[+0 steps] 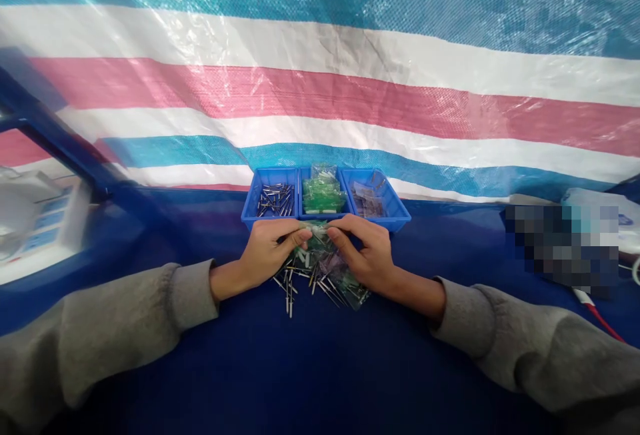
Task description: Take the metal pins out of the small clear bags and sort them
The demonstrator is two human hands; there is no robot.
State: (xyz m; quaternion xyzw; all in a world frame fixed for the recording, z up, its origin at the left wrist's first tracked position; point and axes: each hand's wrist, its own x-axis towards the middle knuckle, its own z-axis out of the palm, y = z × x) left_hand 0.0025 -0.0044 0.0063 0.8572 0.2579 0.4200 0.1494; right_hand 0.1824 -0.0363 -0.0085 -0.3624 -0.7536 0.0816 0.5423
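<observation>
Both hands pinch a small clear plastic bag (317, 228) with green and white showing in it. My left hand (267, 251) grips its left side between thumb and fingers, and my right hand (367, 251) grips its right side the same way. Under the hands lies a loose pile of thin metal pins that look like blind rivets (290, 288). Mixed into it are white pieces (303, 258) and another clear bag (355, 288), partly covered by my right hand. Fingers hide much of the held bag.
Just beyond the hands stand three joined blue bins (400, 218). The left bin has loose metal pins (277, 200), the middle one green bags (323, 195), the right one clear bags (367, 200). A white device (45, 221) is at left; a red cable (605, 321) at right.
</observation>
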